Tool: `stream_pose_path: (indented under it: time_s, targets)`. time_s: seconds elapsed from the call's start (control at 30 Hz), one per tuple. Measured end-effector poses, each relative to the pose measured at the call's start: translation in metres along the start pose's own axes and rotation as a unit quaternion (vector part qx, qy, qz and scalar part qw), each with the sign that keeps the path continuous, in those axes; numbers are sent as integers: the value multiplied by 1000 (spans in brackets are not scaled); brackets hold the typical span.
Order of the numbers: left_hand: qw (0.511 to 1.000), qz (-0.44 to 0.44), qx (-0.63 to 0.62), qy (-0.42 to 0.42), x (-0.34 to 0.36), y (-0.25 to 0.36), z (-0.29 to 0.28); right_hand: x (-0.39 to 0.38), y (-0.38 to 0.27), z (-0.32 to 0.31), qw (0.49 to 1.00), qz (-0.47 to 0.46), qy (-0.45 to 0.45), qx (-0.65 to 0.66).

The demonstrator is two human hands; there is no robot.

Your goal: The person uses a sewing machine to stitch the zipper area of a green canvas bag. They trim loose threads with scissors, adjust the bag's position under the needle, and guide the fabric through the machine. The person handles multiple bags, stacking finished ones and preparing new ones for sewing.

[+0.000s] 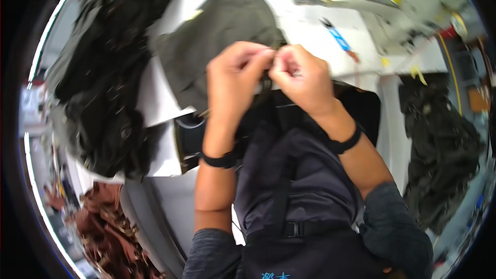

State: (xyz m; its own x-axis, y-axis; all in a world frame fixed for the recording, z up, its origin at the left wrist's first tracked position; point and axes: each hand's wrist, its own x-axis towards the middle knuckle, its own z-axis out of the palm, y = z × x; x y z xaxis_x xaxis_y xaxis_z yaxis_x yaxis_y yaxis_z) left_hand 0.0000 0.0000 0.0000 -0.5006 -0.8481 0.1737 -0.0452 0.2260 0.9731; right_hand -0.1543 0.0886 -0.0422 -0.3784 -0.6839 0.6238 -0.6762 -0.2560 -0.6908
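My left hand (pixel 232 77) and my right hand (pixel 306 78) meet in front of me, fingertips almost touching. Both are closed in a pinch, thumb against forefinger. Whatever lies between the fingers is too small and blurred to make out. Directly beneath and beyond them, an olive-green fabric piece (pixel 222 28) lies on the white table (pixel 310 20), its right edge close to my fingertips. Black fabric (pixel 364 111) shows behind my wrists, over the table's near edge.
Dark green fabric bundles are heaped at left (pixel 98 82); another dark green bundle (pixel 439 144) lies at right. Blue-handled thread snips (pixel 337 36) rest beside a sewing machine (pixel 408 10). Brown fabric pieces (pixel 111 227) with metal fittings sit lower left, beside a grey surface (pixel 170 201).
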Motion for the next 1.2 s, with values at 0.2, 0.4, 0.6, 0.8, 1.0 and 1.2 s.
stream_pose_path:
  time_s: [0.2, 0.4, 0.6, 0.8, 1.0, 1.2]
  targets:
    - [999, -44, -1, -16, 3, 2, 19, -6, 4, -13, 974, 113, 17, 197]
    - [999, -33, 22, -9, -7, 4, 20, -9, 2, -6, 981, 128, -29, 140]
    - [919, 253, 300, 22, -18, -4, 36, -11, 3, -12, 925, 219, -19, 310]
    - [891, 299, 326, 105, -13, -12, 45, -7, 3, -20, 979, 144, 62, 132]
    - [975, 127, 149, 103, -13, -11, 40, -1, 13, -32, 942, 195, 27, 271]
    - [995, -45, -75, 46, -5, 1, 18, 8, 51, -58, 960, -55, 33, -273]
